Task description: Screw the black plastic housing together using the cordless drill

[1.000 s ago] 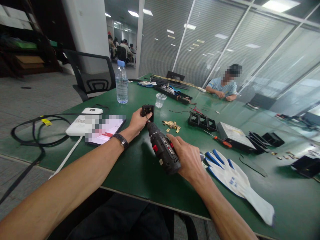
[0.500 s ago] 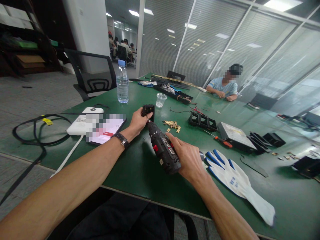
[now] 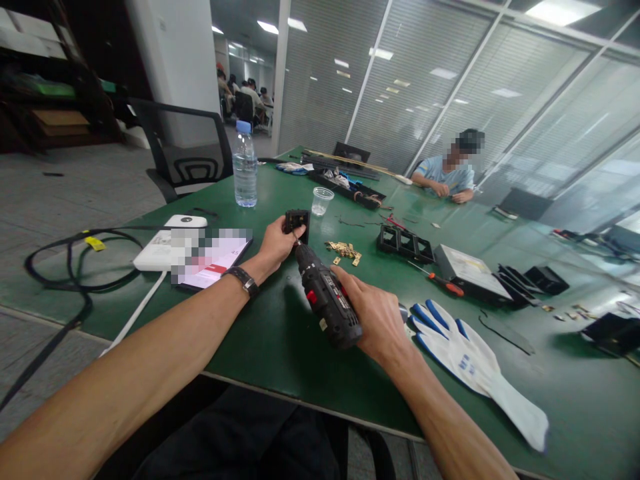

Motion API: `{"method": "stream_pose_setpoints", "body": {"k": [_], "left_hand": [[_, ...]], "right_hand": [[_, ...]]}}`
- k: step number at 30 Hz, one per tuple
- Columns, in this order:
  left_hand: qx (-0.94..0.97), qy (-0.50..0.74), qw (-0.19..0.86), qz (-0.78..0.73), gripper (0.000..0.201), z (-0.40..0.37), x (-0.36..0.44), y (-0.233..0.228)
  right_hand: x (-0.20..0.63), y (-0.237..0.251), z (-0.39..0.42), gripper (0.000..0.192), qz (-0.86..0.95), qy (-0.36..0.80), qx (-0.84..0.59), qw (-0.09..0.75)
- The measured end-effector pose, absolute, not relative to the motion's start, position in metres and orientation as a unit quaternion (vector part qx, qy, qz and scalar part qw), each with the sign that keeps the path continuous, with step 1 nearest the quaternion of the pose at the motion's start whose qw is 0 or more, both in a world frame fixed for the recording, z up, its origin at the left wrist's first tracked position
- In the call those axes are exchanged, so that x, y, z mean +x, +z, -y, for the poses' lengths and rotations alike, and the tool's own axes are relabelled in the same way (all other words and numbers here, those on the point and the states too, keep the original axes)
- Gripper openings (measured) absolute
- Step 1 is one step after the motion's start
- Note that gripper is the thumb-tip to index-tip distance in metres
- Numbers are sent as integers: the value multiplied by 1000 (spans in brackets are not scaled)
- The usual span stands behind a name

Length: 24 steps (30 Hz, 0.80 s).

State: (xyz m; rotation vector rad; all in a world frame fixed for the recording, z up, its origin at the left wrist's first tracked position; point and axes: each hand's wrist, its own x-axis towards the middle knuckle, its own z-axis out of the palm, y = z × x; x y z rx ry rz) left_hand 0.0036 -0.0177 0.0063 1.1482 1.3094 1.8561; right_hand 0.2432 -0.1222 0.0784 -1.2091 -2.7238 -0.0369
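Head view: left hand (image 3: 277,245) pinches black part (image 3: 297,222); right hand (image 3: 377,319) grips electric screwdriver (image 3: 326,297).

On the table (image 3: 260,340), the small block (image 3: 297,222) is held upright at centre, with the power screwdriver (image 3: 326,298) set against it from the near side. A bottle (image 3: 245,165) and cup (image 3: 321,201) stand behind. Brass parts (image 3: 343,251) lie to the right; a glove (image 3: 473,360) lies further right, nearer the edge.
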Motion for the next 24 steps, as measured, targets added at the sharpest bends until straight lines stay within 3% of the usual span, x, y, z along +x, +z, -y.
{"method": "stream_pose_setpoints", "body": {"k": [24], "left_hand": [[434, 699, 290, -489, 43, 19, 4, 7]], "right_hand": [[244, 77, 121, 69, 915, -16, -392, 94]]}}
